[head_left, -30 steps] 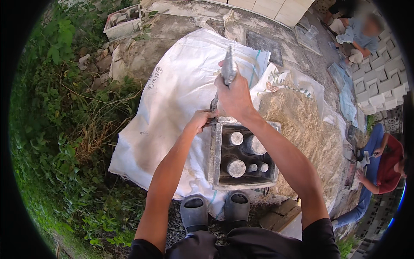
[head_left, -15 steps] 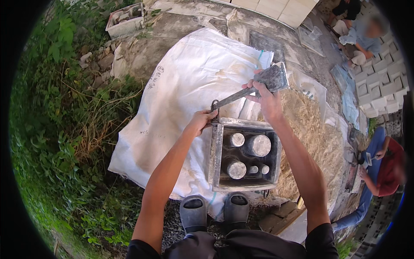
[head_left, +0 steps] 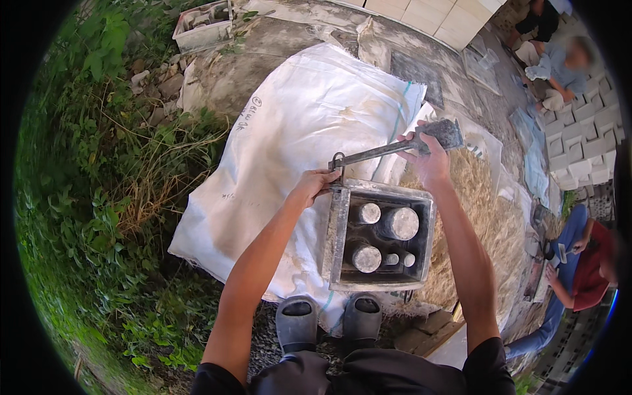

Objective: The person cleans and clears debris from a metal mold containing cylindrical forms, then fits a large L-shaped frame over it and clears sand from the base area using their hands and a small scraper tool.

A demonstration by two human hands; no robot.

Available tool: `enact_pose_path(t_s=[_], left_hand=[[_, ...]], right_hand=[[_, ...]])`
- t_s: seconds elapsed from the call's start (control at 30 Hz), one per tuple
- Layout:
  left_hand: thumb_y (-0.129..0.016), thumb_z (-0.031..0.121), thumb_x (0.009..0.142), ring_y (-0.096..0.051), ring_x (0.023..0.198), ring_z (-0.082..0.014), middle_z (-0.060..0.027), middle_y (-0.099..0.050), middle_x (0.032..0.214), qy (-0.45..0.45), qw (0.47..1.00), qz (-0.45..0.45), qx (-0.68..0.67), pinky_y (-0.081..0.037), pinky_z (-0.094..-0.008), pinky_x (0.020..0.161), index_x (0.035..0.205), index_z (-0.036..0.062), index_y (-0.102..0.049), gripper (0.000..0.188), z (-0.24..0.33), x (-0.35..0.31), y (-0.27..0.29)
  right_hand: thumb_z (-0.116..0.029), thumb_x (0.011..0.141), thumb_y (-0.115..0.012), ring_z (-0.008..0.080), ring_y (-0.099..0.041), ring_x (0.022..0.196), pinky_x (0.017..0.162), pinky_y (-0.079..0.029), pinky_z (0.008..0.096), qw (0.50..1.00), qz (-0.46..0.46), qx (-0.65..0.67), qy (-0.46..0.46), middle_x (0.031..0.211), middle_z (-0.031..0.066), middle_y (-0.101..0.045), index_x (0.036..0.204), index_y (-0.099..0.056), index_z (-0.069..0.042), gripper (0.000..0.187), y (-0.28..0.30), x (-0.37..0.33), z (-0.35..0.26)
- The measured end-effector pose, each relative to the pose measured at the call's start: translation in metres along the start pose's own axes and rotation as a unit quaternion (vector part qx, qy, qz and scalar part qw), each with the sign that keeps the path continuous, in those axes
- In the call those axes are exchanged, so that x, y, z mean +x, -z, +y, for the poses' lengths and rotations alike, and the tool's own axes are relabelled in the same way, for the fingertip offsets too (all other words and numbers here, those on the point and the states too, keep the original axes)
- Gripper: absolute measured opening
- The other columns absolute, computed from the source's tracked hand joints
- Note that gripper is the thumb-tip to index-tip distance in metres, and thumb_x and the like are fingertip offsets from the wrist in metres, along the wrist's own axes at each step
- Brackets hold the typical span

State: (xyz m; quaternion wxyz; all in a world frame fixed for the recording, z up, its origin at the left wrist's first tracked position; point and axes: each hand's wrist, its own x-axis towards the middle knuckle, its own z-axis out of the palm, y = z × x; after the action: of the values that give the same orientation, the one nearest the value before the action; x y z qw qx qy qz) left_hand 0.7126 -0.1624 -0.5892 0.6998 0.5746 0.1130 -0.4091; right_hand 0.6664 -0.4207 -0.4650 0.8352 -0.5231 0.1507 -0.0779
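Observation:
A grey, open-topped rectangular mould box (head_left: pixel 334 243) stands in front of my feet, with several round-topped posts (head_left: pixel 401 224) of different widths inside. At its far left corner my left hand (head_left: pixel 316 185) is closed around a dark metal loop (head_left: pixel 338 160). My right hand (head_left: pixel 429 155) grips a grey tool (head_left: pixel 374 155) with a long narrow bar and a broad flat head. It holds the tool near that head, beyond the box's far edge. The bar's narrow end reaches the loop; whether it passes through is unclear.
The box stands on a white woven sack (head_left: pixel 289 112), beside a pile of sandy material (head_left: pixel 474 204). Weeds (head_left: pixel 99 217) line the left. A tub (head_left: pixel 203 27) lies far left. People (head_left: pixel 586 263) work at the right, near stacked white blocks (head_left: pixel 582 141).
The tool's broad head has swung lower and to the right with my right hand, so the bar lies flatter. My left hand stays at the loop. The whole view has shifted slightly.

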Motion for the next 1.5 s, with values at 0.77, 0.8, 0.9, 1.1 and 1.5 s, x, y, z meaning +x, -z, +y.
enact_pose_path(t_s=[0.77,0.8,0.9,1.1,1.5], left_hand=[[-0.032,0.047,0.099,-0.067,0.069,-0.0302,-0.018,-0.068,0.079,0.052,0.944,0.276,0.172,-0.052,-0.04,0.065,0.084,-0.0017,-0.067,0.062,0.015,0.079,-0.067],[-0.032,0.047,0.099,-0.067,0.069,-0.0302,-0.018,-0.068,0.079,0.046,0.943,0.283,0.172,-0.052,-0.04,0.065,0.084,-0.0017,-0.067,0.062,0.004,0.096,-0.051],[-0.032,0.042,0.099,-0.061,0.056,-0.0274,-0.0125,-0.063,0.067,0.006,0.924,0.347,0.163,-0.05,-0.0403,0.058,0.072,0.0038,-0.061,0.055,-0.019,0.126,-0.012],[-0.031,0.036,0.095,-0.037,0.038,-0.0206,-0.0043,-0.041,0.051,0.13,0.987,-0.05,-0.074,-0.037,-0.0398,0.042,0.064,0.0117,-0.044,0.042,0.015,0.088,-0.024],[-0.042,0.027,0.1,-0.066,0.088,-0.0168,-0.0116,-0.068,0.102,-0.047,0.99,0.13,-0.035,-0.053,-0.0293,0.078,0.116,0.0005,-0.057,0.034,0.018,0.028,-0.034]], right_hand=[[-0.032,0.097,-0.048,0.0277,-0.067,0.088,0.074,-0.056,0.0486,0.971,0.167,-0.053,0.162,0.082,0.0055,-0.059,0.115,-0.054,-0.006,0.032,-0.017,-0.011,-0.101],[-0.032,0.097,-0.048,0.0276,-0.067,0.088,0.074,-0.057,0.0492,0.972,0.172,-0.048,0.152,0.082,0.0057,-0.059,0.115,-0.054,-0.006,0.032,-0.021,-0.011,-0.093],[-0.039,0.098,-0.048,0.0282,-0.066,0.089,0.077,-0.053,0.052,0.977,0.181,-0.021,0.106,0.082,0.005,-0.058,0.116,-0.054,-0.009,0.035,-0.006,0.001,-0.057],[-0.048,0.099,-0.045,0.0268,-0.065,0.092,0.083,-0.052,0.0523,0.978,0.201,0.034,0.038,0.085,0.0051,-0.061,0.114,-0.055,-0.012,0.04,0.087,0.014,-0.009],[-0.047,0.097,-0.05,0.0245,-0.065,0.093,0.087,-0.051,0.0507,0.975,0.184,0.127,-0.023,0.082,0.0027,-0.064,0.109,-0.057,-0.013,0.036,0.107,0.024,0.033]])
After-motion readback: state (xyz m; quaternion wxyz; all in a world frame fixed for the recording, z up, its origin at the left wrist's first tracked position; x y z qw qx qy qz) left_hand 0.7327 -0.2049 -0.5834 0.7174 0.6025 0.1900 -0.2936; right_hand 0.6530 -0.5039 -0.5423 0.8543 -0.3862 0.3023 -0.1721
